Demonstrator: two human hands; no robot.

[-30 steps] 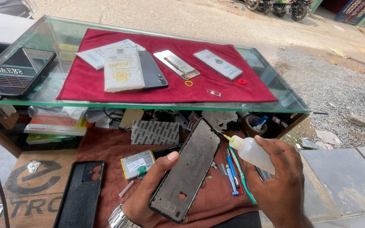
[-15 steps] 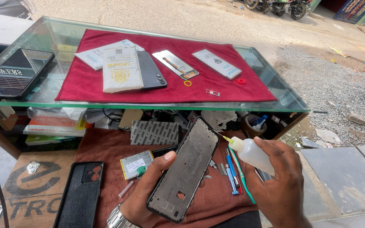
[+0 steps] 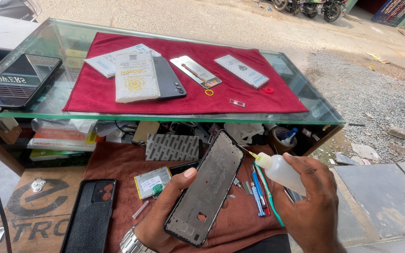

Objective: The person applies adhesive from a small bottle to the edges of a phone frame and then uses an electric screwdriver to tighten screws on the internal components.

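Two hands work over the lower desk, in front of the glass counter [image 3: 305, 100] and its red cloth [image 3: 118, 89].

Phone frame [image 3: 209, 187]: dark, flat, long and thin, hollowed out inside its rim. Judged light and fairly stiff along its length, but likely to flex or crack if twisted; inner face should stay free of fingerprints. It is held tilted above the brown cloth [image 3: 127, 159], near the middle of the desk's front edge, top end pointing toward the counter. Best hold looks like the long side rails, as now.

Left hand [image 3: 165, 215]: palm up beneath the frame, thumb pressed on the left rail, fingers hidden behind; closed on the frame. Metal watch [image 3: 130, 243] at the wrist.

Right hand [image 3: 312, 206]: wrapped around a small white squeeze bottle [image 3: 280, 171], knuckles up. Bottle judged light, soft-walled, so pressure sets the flow. Its yellow nozzle [image 3: 253, 154] points left at the frame's upper right rail, just beside it; contact cannot be told.

Smaller items: black phone case [image 3: 90, 215] near the desk's front-left corner; blue pens [image 3: 258, 192] lying between frame and right hand; green-labelled battery [image 3: 152, 182] just left of the left thumb.
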